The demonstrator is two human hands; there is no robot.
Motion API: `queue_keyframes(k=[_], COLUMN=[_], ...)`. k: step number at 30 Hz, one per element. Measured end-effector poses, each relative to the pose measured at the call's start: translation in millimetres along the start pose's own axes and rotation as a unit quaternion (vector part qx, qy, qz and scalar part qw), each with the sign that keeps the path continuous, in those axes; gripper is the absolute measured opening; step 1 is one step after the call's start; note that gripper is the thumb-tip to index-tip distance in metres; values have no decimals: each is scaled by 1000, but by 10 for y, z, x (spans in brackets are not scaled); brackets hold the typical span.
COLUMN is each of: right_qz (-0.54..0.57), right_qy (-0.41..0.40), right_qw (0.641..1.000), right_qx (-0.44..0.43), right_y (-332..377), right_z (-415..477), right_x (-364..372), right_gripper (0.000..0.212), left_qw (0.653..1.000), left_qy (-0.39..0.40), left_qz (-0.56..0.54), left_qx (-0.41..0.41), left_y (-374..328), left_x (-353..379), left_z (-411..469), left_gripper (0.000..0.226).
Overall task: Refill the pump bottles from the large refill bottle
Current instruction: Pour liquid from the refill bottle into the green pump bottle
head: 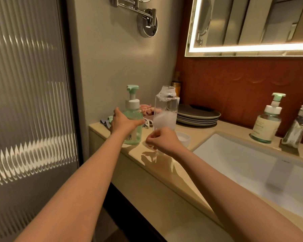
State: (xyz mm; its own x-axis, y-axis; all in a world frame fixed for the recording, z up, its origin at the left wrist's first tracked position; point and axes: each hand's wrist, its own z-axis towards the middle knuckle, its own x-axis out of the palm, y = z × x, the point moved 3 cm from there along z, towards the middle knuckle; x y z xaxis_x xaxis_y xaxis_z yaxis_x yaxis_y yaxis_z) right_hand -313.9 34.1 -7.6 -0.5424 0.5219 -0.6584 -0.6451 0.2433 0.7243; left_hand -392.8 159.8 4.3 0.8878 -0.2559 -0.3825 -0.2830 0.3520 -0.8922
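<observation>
A green pump bottle [132, 117] with a white collar and mint pump head stands on the beige counter [164, 165] near its left end. My left hand [123, 122] grips its body from the left. Right beside it stands the tall clear refill bottle [166, 109], uncapped, with foamy white liquid in its lower part. My right hand [162, 139] holds the refill bottle low at its base, fingers curled round it. A second green pump bottle [267, 124] with a label stands at the far right, next to the tap.
A white cap or small dish [183, 137] lies just right of my right hand. Stacked grey plates [198, 116] and pink cloth [147, 109] sit behind. The white sink basin [252, 163] and chrome tap [299, 126] lie to the right. A ribbed glass panel [28, 102] stands left.
</observation>
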Motion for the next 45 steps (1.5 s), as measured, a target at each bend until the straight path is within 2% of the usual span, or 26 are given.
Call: queue_keyframes(k=[5, 12, 15, 18, 21, 25, 27, 30, 32, 35, 37, 38, 41, 43, 45], right_qz=[4, 7, 16, 26, 44, 118, 152, 177, 153, -35, -163, -181, -121, -66, 3], right_qy=[-3, -15, -27, -50, -100, -164, -163, -135, -131, -185, -249, -278, -319, -294, -254], right_qw=[1000, 1000, 999, 998, 994, 979, 975, 974, 979, 982, 953, 941, 940, 953, 967], right_qx=[-1, 16, 14, 1, -11, 4, -9, -35, -22, 36, 63, 62, 26, 16, 9], right_y=[-28, -62, 4, 89, 152, 168, 166, 166, 130, 53, 11, -7, -29, -20, -5], right_z=[25, -32, -96, -183, -256, -408, -513, -622, -655, -667, -681, -683, -700, -715, -738], right_x=[-10, -95, -205, -365, -525, -711, -793, -892, -935, -968, -1011, -1043, -1127, -1164, -1198], right_gripper=[14, 14, 15, 16, 18, 29, 30, 26, 26, 75, 86, 83, 55, 37, 32], left_qw=[1000, 997, 998, 999, 996, 986, 980, 975, 975, 977, 977, 976, 975, 972, 965], left_qy=[-23, -48, -48, -11, 55, 138, 176, 201, 196, 185, 179, 181, 199, 217, 243], left_qz=[12, 53, 33, -8, -5, -4, 0, 7, 2, -7, -8, -11, -27, -33, -49], left_qx=[7, 26, 34, 36, 65, 89, 89, 94, 100, 110, 119, 120, 100, 89, 82], left_y=[56, 98, 44, -39, -149, -321, -399, -485, -531, -610, -660, -674, -700, -697, -701], left_x=[29, -121, -194, -241, -237, -98, 35, 275, 451, 694, 825, 874, 930, 913, 875], left_z=[41, -109, -240, -371, -568, -854, -982, -1126, -1196, -1290, -1328, -1348, -1404, -1386, -1352], left_gripper=[81, 86, 85, 84, 79, 70, 62, 70, 73, 82, 84, 81, 69, 68, 73])
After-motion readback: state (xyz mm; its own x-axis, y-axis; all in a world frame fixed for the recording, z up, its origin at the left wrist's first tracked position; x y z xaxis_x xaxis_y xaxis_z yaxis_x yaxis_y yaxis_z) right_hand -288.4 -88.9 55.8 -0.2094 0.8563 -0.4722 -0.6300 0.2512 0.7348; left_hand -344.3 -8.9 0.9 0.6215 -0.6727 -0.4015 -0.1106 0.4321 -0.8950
